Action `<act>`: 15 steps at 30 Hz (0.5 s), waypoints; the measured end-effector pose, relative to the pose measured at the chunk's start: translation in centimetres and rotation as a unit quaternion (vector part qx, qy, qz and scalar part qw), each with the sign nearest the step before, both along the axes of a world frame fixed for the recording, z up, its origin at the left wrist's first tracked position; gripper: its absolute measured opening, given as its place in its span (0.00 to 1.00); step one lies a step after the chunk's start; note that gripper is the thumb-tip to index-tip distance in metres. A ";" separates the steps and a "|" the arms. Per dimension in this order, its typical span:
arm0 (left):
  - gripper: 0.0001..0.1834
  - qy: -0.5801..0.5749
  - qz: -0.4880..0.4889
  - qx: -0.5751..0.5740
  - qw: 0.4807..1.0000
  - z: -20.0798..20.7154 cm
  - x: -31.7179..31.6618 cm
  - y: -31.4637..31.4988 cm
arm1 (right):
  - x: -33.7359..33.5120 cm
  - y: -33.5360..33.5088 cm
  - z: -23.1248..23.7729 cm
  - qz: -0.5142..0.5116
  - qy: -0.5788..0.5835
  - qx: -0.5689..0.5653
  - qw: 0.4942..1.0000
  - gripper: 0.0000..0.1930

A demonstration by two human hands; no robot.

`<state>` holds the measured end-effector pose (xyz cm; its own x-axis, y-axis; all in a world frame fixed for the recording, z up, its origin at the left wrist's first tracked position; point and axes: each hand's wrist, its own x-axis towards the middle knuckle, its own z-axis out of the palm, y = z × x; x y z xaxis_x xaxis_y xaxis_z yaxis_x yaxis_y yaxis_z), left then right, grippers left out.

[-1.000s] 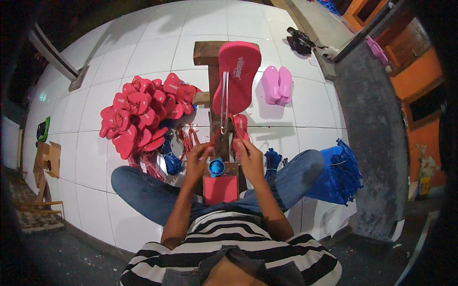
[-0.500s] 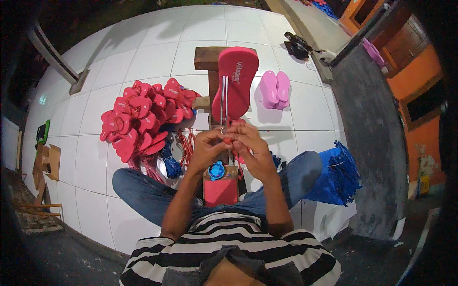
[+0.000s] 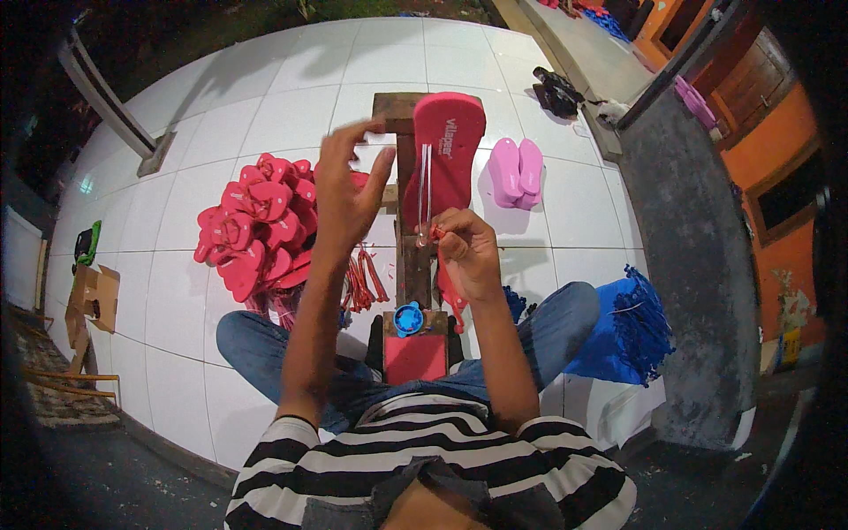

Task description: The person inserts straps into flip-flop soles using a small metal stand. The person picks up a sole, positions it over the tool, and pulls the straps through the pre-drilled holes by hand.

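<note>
My left hand [image 3: 346,190] is raised over the left side of the wooden stand [image 3: 408,225], thumb and fingers spread, holding nothing. Closed in a pinch, my right hand [image 3: 470,252] grips a red flip-flop strap [image 3: 449,284] close to the lower end of a thin metal prong tool [image 3: 426,181]. Part of the strap dangles below the fingers; the pinched part is mostly hidden. Beyond the right hand, a red flip-flop sole [image 3: 452,132] lies along the stand, partly beneath the tool. A small blue cup [image 3: 409,318] sits on the stand's near end.
Heaped red flip-flops [image 3: 265,212] lie at left, beside loose red straps [image 3: 362,278]. A pink pair of soles [image 3: 515,174] stands right of the stand. Blue straps [image 3: 638,322] are bundled beyond my right knee. A red pad [image 3: 415,356] lies between my legs.
My left hand has let go near the tool's end and moved up and left, opening. My right hand stays near the tool with the strap.
</note>
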<state>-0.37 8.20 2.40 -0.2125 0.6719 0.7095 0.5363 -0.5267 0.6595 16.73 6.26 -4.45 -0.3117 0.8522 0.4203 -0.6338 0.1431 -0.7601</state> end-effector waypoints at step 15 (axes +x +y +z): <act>0.15 0.149 0.039 0.064 0.986 1.5 2.7 2.2 | 0.0 0.5 -0.9 0.002 0.003 0.016 1.000 0.09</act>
<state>2.31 10.39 3.91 -0.0292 0.5631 0.8258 0.7380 -0.5451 0.3978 16.74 6.71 -5.37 -0.3131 0.8372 0.4484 -0.6385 0.1639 -0.7520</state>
